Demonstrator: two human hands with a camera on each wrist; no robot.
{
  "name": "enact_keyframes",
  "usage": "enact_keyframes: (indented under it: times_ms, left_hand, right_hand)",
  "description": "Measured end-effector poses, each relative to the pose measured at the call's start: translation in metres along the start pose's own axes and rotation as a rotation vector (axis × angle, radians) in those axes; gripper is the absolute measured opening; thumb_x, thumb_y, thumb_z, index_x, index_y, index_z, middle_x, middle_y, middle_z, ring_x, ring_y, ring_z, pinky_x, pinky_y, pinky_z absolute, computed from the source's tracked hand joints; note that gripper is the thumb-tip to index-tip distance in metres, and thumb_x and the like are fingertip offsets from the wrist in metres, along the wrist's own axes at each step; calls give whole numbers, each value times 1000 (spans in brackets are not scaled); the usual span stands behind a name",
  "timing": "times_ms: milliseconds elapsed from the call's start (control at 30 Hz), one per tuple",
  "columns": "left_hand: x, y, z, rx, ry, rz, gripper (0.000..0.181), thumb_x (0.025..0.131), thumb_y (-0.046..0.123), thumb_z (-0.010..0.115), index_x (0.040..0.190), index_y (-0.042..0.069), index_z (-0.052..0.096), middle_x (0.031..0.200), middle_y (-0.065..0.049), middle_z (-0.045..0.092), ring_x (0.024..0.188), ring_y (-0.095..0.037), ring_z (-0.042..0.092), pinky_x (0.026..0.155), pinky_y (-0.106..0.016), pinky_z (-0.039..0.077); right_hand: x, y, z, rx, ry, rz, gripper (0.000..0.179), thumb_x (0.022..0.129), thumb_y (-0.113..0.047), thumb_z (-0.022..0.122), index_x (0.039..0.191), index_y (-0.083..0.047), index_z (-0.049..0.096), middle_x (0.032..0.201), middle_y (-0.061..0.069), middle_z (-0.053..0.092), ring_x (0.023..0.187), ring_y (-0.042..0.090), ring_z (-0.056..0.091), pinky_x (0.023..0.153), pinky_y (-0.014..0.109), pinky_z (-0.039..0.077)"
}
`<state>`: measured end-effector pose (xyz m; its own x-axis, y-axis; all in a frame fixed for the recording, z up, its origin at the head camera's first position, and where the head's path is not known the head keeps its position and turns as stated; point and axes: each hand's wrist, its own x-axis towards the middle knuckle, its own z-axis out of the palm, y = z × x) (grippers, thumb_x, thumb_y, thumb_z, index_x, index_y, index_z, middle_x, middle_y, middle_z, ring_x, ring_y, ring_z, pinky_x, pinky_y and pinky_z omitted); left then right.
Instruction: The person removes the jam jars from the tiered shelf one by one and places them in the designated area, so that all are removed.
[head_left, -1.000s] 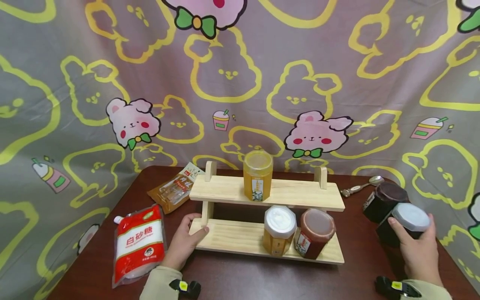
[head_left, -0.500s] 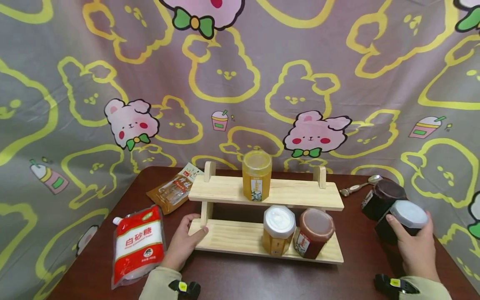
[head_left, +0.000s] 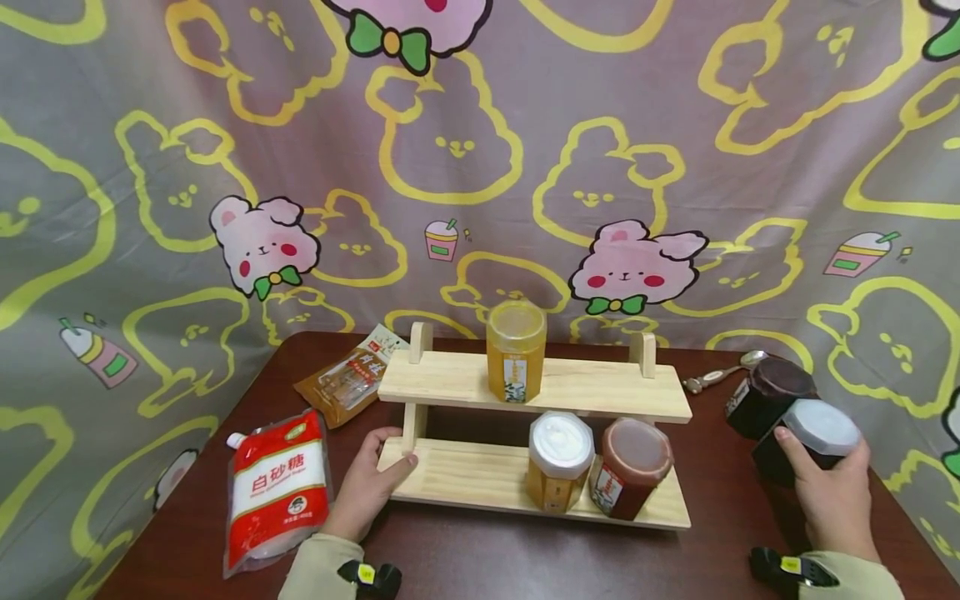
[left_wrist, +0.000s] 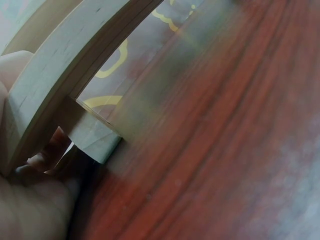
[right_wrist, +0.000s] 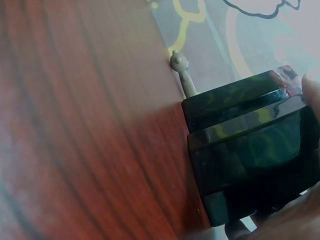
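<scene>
My left hand [head_left: 375, 483] grips the left end of a two-tier wooden shelf [head_left: 465, 471], thumb on top of the lower board. At the right, my right hand [head_left: 836, 500] holds a dark jar with a whitish lid [head_left: 821, 427], thumb and fingers round its upper sides. Right behind it stands another dark jar [head_left: 780, 383]; the two sit side by side in the right wrist view. On the upper board is a yellow jar [head_left: 516, 354]. The lower board bears an amber jar with a white lid [head_left: 558, 458] and a red-brown jar [head_left: 630, 467].
A red and white sugar pouch [head_left: 277, 492] lies at the left, with a brown packet [head_left: 348, 379] behind it. Beyond the shelf's right end lies a metal spoon [head_left: 723, 372]. A patterned cloth [head_left: 480, 233] hangs along the table's [head_left: 570, 567] back edge.
Almost nothing differs. The right hand keeps its hold on the dark jar, its wrist set slightly higher than a second ago; the left hand stays on the shelf.
</scene>
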<state>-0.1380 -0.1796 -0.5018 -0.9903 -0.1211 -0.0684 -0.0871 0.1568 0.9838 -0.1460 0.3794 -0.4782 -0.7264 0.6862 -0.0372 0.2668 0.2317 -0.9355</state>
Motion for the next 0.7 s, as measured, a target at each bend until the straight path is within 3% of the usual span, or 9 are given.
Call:
enact_keyframes:
  times_ms: [700]
  left_hand:
    - [0, 0, 0, -1, -6, -6, 48, 91, 9, 72, 130, 4, 46, 119, -16, 61, 94, -19, 61, 80, -29, 50]
  right_hand:
    - [3, -2, 3, -7, -16, -8, 94, 93, -39, 67, 161, -21, 5, 160, 20, 23, 145, 34, 23, 120, 41, 16]
